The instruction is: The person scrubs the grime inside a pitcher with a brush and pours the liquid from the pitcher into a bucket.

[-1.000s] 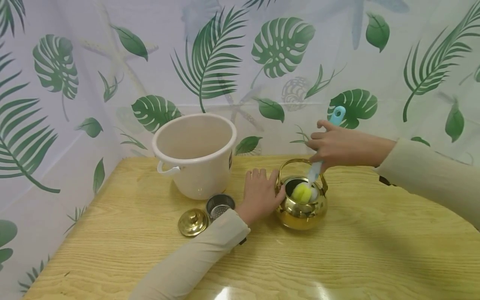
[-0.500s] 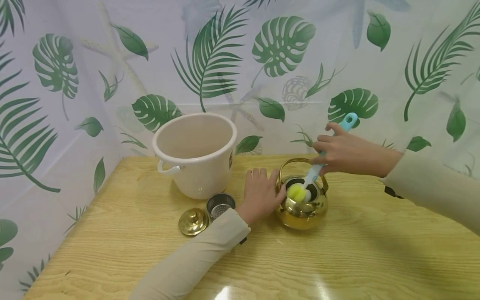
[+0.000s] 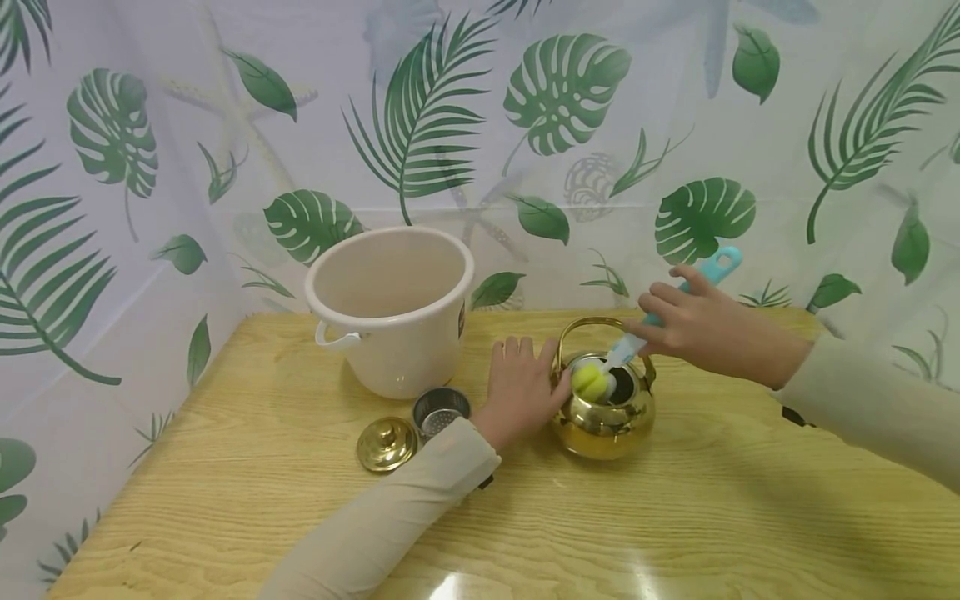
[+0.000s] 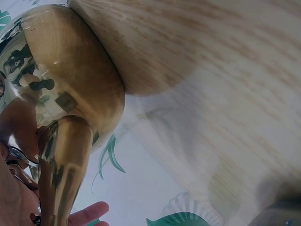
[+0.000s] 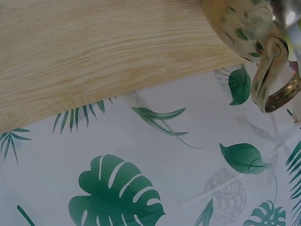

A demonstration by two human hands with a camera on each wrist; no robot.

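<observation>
My left hand (image 3: 522, 387) holds the brass kettle (image 3: 603, 429) at its left side, the thumb by the rim. In the left wrist view the spout (image 4: 68, 160) passes between the thumb and the fingers. With my right hand (image 3: 697, 325) I grip the blue and white handle of a sponge brush (image 3: 591, 382). Its yellow and white head sits tilted in the kettle mouth, against the left inside of the rim. The kettle's arched handle stands up behind the brush. The right wrist view catches only part of the kettle (image 5: 244, 23); the brush grip is out of its sight.
A pale bucket (image 3: 405, 350) stands at the back left of the wooden table (image 3: 675, 517). In front of it lie a brass lid (image 3: 386, 444) and a perforated metal strainer (image 3: 441, 411), near my left forearm. A leaf-patterned cloth (image 3: 465, 108) hangs behind the table.
My right hand has moved right and slightly down, tilting the brush handle over to the right. The sponge head has shifted leftward in the kettle mouth. My left hand and the kettle stay put.
</observation>
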